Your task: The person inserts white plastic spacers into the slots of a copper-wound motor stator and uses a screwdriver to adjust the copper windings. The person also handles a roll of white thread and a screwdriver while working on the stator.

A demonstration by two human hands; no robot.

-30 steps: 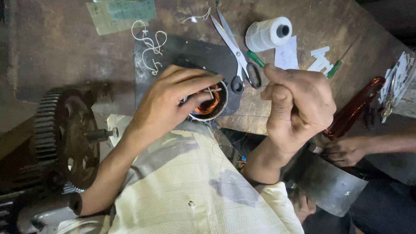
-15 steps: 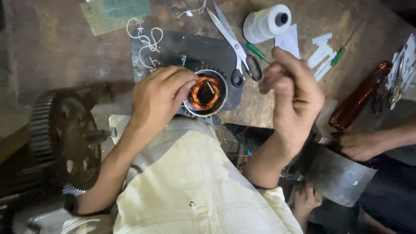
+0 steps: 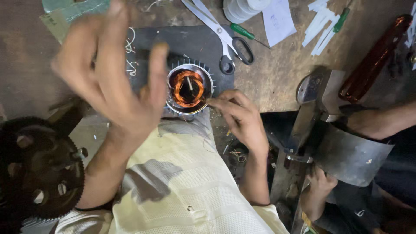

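- My left hand (image 3: pixel 115 82) is up off the bench, close to the camera and blurred, palm open and fingers spread wide, holding nothing.
- My right hand (image 3: pixel 242 119) is low at the right rim of the motor stator (image 3: pixel 190 89), fingertips bunched together right at the metal edge; I cannot tell whether they pinch a wire or just press on the rim.
- The stator sits upright at the near edge of the bench, on a dark mat (image 3: pixel 190 43), just above my cream shirt (image 3: pixel 182 190). It's a round finned metal shell with copper winding (image 3: pixel 184 89) coiled inside and a pale strip sticking up in the middle.
- Behind it on the mat lie scissors (image 3: pixel 225 37), black handles towards me, with a green-handled screwdriver (image 3: pixel 245 32) touching or just beside them.
- Further back: a spool of white thread (image 3: pixel 242 8), a paper slip (image 3: pixel 279 19), cut white strips (image 3: pixel 320 19).
- White thread scraps (image 3: pixel 130 47) curl at the mat's left edge, partly behind my raised hand.
- Far left, a big black gear wheel (image 3: pixel 39 169) sits low beside my left forearm.
- Right side, another person's hand (image 3: pixel 368 123) rests on a curved sheet of grey metal (image 3: pixel 351 154), and a second hand (image 3: pixel 320 184) grips below it; a reddish-brown coil (image 3: pixel 375 58) lies on the bench above them.
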